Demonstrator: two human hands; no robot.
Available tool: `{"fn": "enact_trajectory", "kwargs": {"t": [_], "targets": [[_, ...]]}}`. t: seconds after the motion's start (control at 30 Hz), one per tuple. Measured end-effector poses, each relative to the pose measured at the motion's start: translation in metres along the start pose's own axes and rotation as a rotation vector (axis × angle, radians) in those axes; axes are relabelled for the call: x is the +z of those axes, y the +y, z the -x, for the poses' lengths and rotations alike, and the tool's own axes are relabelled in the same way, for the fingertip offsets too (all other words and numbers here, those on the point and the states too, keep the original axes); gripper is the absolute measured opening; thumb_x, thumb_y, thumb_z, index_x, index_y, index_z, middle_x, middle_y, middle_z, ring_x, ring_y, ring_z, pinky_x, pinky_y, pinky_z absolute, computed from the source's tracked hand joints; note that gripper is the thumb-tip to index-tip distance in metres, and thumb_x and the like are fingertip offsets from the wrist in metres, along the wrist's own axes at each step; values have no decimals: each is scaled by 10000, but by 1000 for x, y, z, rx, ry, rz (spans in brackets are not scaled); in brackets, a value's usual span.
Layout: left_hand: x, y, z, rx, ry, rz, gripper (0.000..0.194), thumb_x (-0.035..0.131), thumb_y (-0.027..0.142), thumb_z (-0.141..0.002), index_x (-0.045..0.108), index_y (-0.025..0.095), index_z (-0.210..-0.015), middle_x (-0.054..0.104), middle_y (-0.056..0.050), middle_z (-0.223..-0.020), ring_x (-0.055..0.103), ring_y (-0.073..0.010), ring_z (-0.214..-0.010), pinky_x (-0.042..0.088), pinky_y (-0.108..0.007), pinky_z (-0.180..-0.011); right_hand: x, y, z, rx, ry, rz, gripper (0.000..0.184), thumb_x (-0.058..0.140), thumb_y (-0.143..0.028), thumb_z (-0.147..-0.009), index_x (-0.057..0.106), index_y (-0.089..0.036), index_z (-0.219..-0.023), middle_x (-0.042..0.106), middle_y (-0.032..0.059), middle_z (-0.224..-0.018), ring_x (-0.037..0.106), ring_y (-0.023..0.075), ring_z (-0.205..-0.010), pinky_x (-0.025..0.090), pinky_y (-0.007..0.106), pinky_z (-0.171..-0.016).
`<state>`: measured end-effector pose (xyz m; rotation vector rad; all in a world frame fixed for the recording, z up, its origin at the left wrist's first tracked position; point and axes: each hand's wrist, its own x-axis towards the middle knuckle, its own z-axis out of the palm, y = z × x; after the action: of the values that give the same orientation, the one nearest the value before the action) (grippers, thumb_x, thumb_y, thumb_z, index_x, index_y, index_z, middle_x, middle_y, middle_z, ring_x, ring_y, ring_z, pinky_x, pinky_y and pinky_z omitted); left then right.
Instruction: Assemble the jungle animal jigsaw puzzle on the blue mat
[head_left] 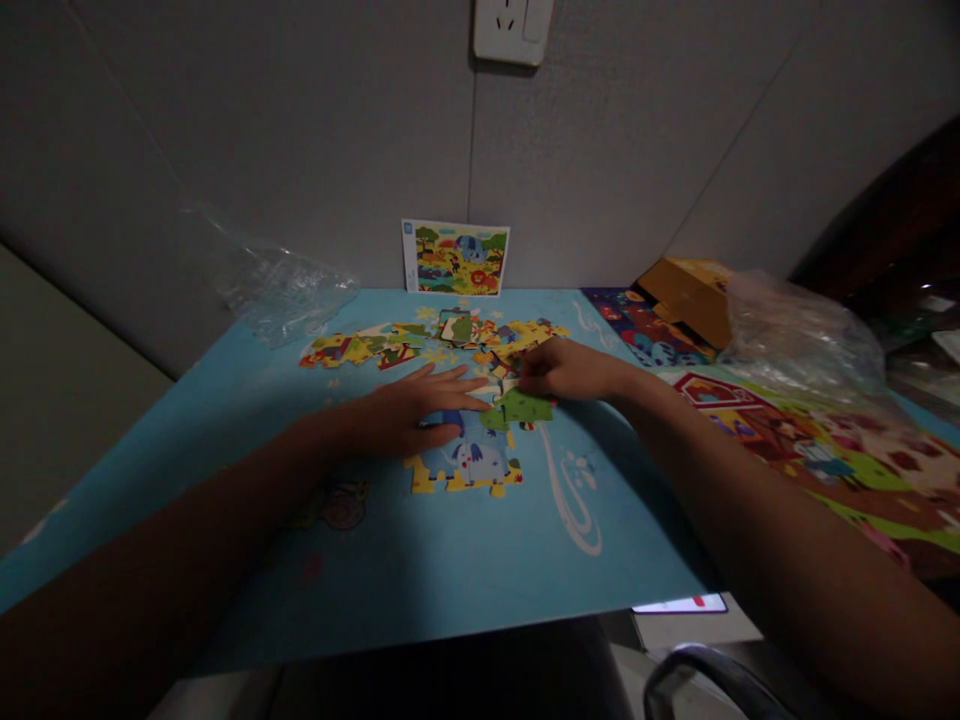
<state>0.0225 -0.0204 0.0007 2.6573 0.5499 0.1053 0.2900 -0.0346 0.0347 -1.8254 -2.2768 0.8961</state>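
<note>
A partly assembled jigsaw puzzle with a blue elephant, green top and yellow edges lies on the blue table. My left hand rests open over its upper left part, fingers spread, hiding some of the picture. At the upper right edge my right hand is closed in a pinch on a puzzle piece, which its fingers mostly cover. Loose puzzle pieces lie in a band beyond both hands. Among them is a small stack of pieces near the middle.
A picture card of the animal scene leans against the wall. Crumpled clear plastic lies at the back left. On the right are an orange box, more clear plastic and a farm picture sheet. The blue table ends near me.
</note>
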Motion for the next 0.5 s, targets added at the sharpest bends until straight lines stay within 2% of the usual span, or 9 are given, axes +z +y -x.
{"fn": "enact_trajectory", "kwargs": {"t": [0.17,0.37,0.47,0.5], "targets": [[-2,3,-1,-2,-32,-15,518,463,237,-981,492,301,-1493,273,-44,-1682,144,-335,-1575,116,-671,-1234,-1,2,0,17,-36,30,96,598,-185,-769,603,-179,-673,579,-5,-582,502,138,-569,355,281,-568],[-2,3,-1,-6,-25,-17,534,469,229,-973,488,325,-1497,296,-39,-1676,169,-338,-1571,116,-678,-1228,1,1,-1,24,-21,50,125,623,-206,-772,615,-178,-651,584,-1,-586,502,139,-568,364,284,-570],[-1,2,-1,-11,-33,-21,546,471,233,-975,470,333,-1512,281,-36,-1682,158,-337,-1573,111,-680,-1228,2,-5,1,59,-5,48,44,634,-183,-778,669,-165,-760,623,7,-638,526,141,-577,386,276,-568],[-1,2,-1,-13,-35,-22,549,472,233,-975,467,332,-1515,274,-36,-1684,155,-336,-1573,110,-680,-1228,2,-7,2,78,8,42,67,641,-183,-788,684,-157,-833,639,12,-663,540,143,-581,395,272,-567]]}}
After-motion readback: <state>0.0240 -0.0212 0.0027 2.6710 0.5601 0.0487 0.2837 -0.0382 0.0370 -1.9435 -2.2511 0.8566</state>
